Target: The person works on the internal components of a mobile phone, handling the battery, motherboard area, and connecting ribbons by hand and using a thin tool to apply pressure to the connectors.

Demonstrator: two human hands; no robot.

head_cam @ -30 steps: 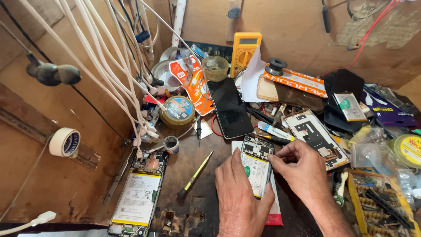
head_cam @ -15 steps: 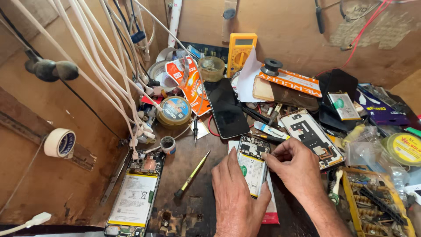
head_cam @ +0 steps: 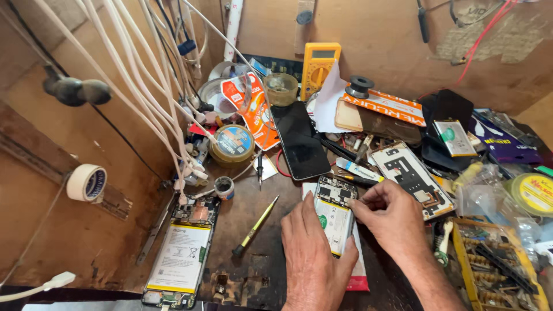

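- Left hand (head_cam: 314, 253): laid flat, palm down, on the lower left part of an opened phone (head_cam: 335, 213), pressing it against the bench; the fingers lie along the phone's left edge and are not curled round anything.
- Right hand (head_cam: 394, 222): thumb and forefinger drawn together in a narrow pinch at the phone's upper right edge; whether anything small sits between the fingertips cannot be told.
- Opened phone: back removed, circuit board at the top and pale battery below, lying on a white-and-red card (head_cam: 358, 270) near the front middle of the wooden bench (head_cam: 259, 230).
- Just left of the hands: a screwdriver (head_cam: 255, 226) with a yellow-green shaft and dark handle, lying diagonally.
- Farther left: a second opened phone (head_cam: 183, 253) with a large white battery, near the bench's front edge.
- Behind the hands: a black phone (head_cam: 299, 141), screen up, tilted; to its right a phone frame (head_cam: 410, 178) with its inner side showing.
- Rear of bench: a yellow multimeter (head_cam: 318, 66) leaning against the wall, and a round tin (head_cam: 232, 144) to the left.
- Left side: white cables (head_cam: 132, 80) hanging across the view, and a roll of tape (head_cam: 86, 182) on the side wall.
- Right front: a yellow parts tray (head_cam: 501, 270) holding small tools.
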